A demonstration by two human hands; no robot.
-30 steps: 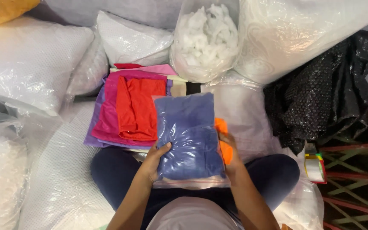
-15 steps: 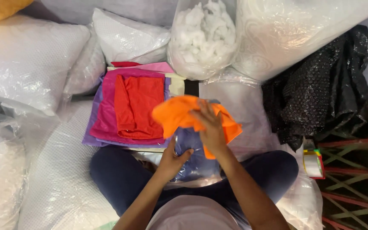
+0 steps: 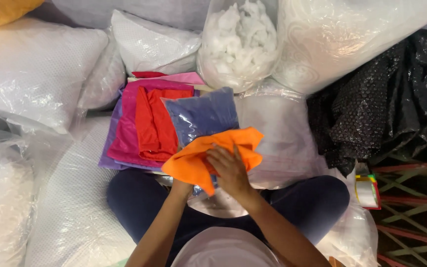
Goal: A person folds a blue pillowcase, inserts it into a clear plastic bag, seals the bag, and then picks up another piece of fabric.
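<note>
An orange cloth (image 3: pixel 201 158) lies bunched over my lap. My right hand (image 3: pixel 231 170) presses on top of it with fingers curled into the fabric. My left hand (image 3: pixel 181 187) is mostly hidden under the cloth's lower edge, gripping it from below. Just beyond the cloth, a clear plastic bag holding a folded purple-blue cloth (image 3: pixel 203 116) lies tilted. To its left sits a stack of folded cloths (image 3: pixel 144 123), red on top of magenta and violet.
Large clear bags of white pillows (image 3: pixel 30 79) surround me on the left. A bag of white stuffing (image 3: pixel 240 44) stands at the back. Black bubble wrap (image 3: pixel 376 104) lies on the right, with a tape roll (image 3: pixel 367 190) beside my knee.
The bagged purple-blue cloth left my hands and now lies further away. My right hand brought the orange cloth from the bag's right side down over my lap, and both hands took hold of it.
</note>
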